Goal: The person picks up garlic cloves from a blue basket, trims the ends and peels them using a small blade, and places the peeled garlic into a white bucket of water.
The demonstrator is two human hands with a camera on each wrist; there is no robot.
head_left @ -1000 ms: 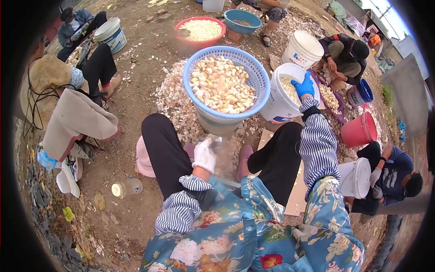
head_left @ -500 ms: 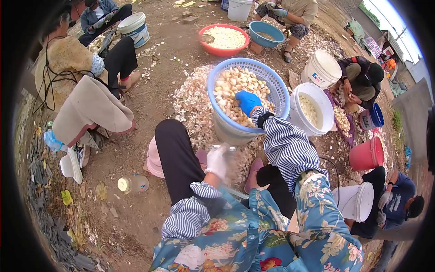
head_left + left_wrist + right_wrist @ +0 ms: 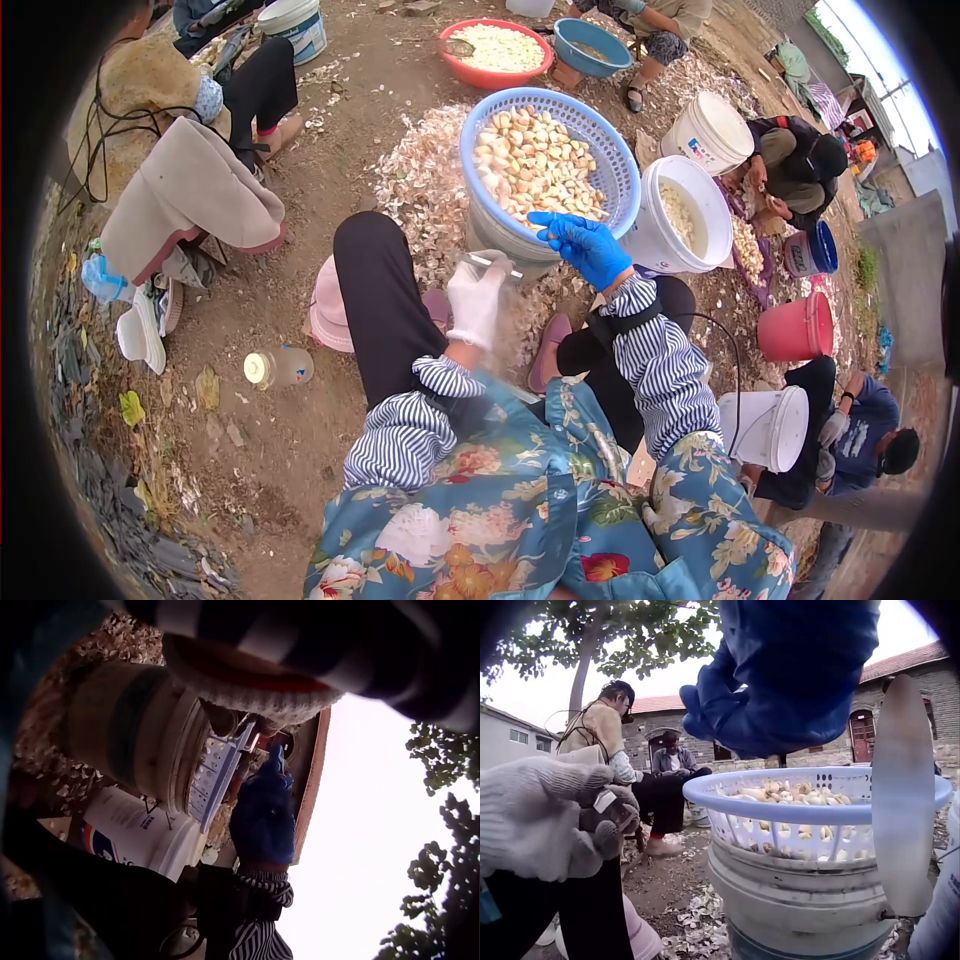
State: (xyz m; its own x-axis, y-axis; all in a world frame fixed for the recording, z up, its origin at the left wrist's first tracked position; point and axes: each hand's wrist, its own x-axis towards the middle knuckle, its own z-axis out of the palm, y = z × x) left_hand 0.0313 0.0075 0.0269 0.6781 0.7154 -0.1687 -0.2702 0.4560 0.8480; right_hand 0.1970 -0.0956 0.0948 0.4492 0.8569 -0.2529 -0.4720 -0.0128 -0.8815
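My left hand (image 3: pixel 472 305), in a white knit glove, grips a small metal blade (image 3: pixel 495 265) above my lap; a short piece of that blade sticks out past its fingers in the right wrist view. My right hand (image 3: pixel 590 250), in a blue glove, is at the near edge of a blue plastic basket (image 3: pixel 625 190). Its curled fingertips pinch a garlic clove, mostly hidden by the fingers. The basket, heaped with garlic cloves (image 3: pixel 540 165), sits on top of a pale bucket (image 3: pixel 795 892).
A white bucket (image 3: pixel 650 215) with peeled cloves stands right of the basket, a lidded one (image 3: pixel 715 135) behind it. Farther off are a red basin (image 3: pixel 495 78) of cloves and a teal basin (image 3: pixel 590 65). Papery skins (image 3: pixel 420 165) cover the ground. Several people sit around.
My right hand went from the white bucket into the basket of cloves, then drew back towards my left hand with a clove. The left hand keeps the blade above my lap.
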